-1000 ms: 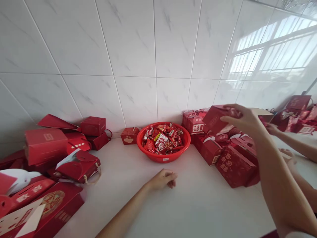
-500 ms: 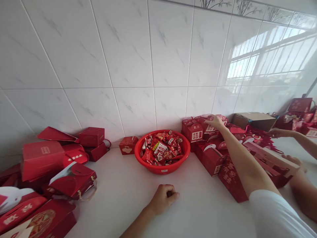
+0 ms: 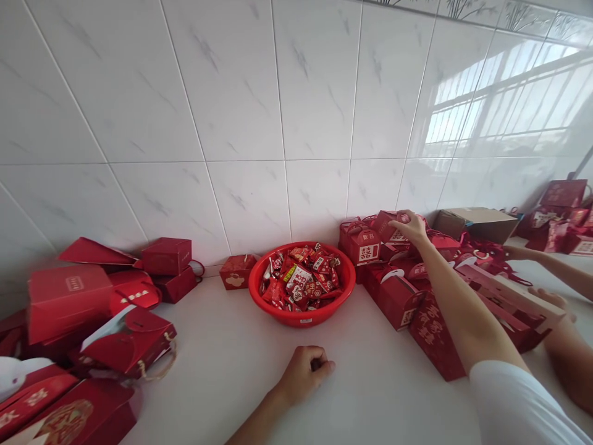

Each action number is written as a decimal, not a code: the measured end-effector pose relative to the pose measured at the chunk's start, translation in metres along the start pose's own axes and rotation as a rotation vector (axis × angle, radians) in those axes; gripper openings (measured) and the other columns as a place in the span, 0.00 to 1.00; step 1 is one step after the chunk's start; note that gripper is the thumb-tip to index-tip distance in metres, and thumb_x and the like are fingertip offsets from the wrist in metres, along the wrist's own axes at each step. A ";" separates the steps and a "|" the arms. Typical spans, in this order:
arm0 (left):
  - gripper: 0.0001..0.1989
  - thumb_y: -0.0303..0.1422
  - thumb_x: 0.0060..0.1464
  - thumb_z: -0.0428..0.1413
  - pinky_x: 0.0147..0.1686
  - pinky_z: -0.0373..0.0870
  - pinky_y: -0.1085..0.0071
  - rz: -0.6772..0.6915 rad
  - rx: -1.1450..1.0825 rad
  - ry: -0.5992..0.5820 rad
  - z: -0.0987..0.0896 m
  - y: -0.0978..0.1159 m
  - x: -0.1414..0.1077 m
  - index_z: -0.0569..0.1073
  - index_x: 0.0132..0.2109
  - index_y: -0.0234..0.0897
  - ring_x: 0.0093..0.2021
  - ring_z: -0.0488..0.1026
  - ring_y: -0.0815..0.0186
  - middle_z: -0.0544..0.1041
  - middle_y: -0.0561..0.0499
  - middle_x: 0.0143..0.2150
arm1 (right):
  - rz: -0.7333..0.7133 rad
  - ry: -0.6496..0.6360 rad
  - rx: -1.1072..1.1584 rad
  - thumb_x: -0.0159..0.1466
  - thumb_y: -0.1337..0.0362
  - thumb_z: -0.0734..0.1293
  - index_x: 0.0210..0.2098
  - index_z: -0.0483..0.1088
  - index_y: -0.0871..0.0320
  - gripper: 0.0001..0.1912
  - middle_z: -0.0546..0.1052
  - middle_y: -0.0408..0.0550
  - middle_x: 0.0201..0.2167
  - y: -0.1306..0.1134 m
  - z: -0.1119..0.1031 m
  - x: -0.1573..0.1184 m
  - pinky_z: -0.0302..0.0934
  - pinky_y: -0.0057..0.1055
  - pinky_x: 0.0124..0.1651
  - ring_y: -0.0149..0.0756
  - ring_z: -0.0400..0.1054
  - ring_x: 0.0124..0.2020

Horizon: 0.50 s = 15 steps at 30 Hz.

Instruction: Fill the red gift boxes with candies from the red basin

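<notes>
My left hand [image 3: 306, 372] rests curled on the white table, its fingers folded in and nothing visible in them. In front of it stands a round red basin [image 3: 301, 320] full of red-wrapped sweets [image 3: 303, 278]. At the right, my right hand [image 3: 408, 226] grips the top of a small red box [image 3: 387, 227], which is tilted above other boxes. Beside that box, near the wall, an upright red gift box [image 3: 364, 245] shows a white label. A small red box [image 3: 238, 272] sits just left of the basin.
Red boxes [image 3: 67, 303] are heaped at the left. More red boxes [image 3: 393, 296] lie below my right arm. Farther right are a brown carton [image 3: 477, 224], a long open box [image 3: 514, 303] and another person's hands [image 3: 551, 301]. A tiled wall [image 3: 241, 123] closes off the back.
My right hand has lifted and tilted the small red box among the others. My left hand stays curled in place. The view has shifted slightly.
</notes>
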<state>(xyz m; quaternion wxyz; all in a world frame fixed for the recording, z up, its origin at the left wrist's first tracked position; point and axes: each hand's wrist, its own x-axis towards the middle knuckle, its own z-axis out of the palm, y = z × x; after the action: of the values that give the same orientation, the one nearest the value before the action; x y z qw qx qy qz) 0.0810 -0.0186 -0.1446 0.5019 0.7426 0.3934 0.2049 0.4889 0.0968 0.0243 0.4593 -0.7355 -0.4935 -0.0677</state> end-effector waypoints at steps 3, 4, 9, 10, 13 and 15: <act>0.21 0.47 0.50 0.57 0.26 0.54 0.70 0.007 -0.003 -0.003 0.000 0.000 0.001 0.61 0.22 0.38 0.22 0.57 0.70 0.62 0.57 0.19 | -0.015 0.007 0.000 0.52 0.52 0.68 0.45 0.73 0.57 0.24 0.78 0.53 0.46 0.006 0.003 -0.007 0.62 0.43 0.53 0.49 0.69 0.50; 0.21 0.48 0.50 0.57 0.26 0.54 0.70 0.010 -0.003 -0.002 0.000 -0.001 0.001 0.61 0.22 0.38 0.22 0.57 0.70 0.62 0.57 0.19 | -0.021 -0.001 -0.004 0.51 0.52 0.69 0.45 0.72 0.57 0.24 0.78 0.53 0.46 0.007 0.005 -0.009 0.62 0.43 0.53 0.49 0.69 0.50; 0.20 0.47 0.50 0.57 0.26 0.55 0.70 0.022 0.002 0.004 0.002 -0.004 0.002 0.62 0.23 0.38 0.23 0.58 0.70 0.62 0.57 0.19 | -0.048 -0.042 -0.044 0.49 0.53 0.71 0.42 0.72 0.57 0.23 0.78 0.53 0.43 0.006 0.015 -0.009 0.62 0.44 0.51 0.50 0.70 0.47; 0.20 0.47 0.50 0.57 0.26 0.55 0.71 0.025 0.002 0.003 0.002 -0.004 0.002 0.62 0.23 0.38 0.23 0.58 0.70 0.62 0.57 0.19 | -0.052 -0.049 -0.055 0.49 0.53 0.71 0.41 0.72 0.56 0.22 0.78 0.53 0.42 0.005 0.016 -0.008 0.62 0.44 0.51 0.51 0.70 0.47; 0.19 0.45 0.51 0.57 0.26 0.55 0.71 0.031 0.001 0.009 0.002 -0.005 0.002 0.62 0.23 0.38 0.23 0.57 0.70 0.62 0.57 0.19 | -0.072 -0.087 -0.083 0.48 0.54 0.71 0.38 0.73 0.56 0.20 0.78 0.52 0.40 -0.001 0.016 -0.004 0.62 0.43 0.50 0.50 0.70 0.46; 0.19 0.44 0.51 0.57 0.26 0.55 0.71 0.035 0.002 0.012 0.002 -0.005 0.002 0.62 0.23 0.38 0.23 0.57 0.70 0.62 0.57 0.19 | -0.080 -0.114 -0.099 0.48 0.55 0.72 0.38 0.73 0.57 0.20 0.78 0.52 0.39 -0.004 0.015 -0.002 0.63 0.42 0.48 0.49 0.70 0.45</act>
<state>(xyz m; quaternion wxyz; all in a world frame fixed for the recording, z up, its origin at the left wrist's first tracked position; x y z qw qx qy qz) 0.0814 -0.0173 -0.1501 0.4951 0.7486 0.3837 0.2174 0.4796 0.1067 0.0171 0.3904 -0.7397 -0.5438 -0.0684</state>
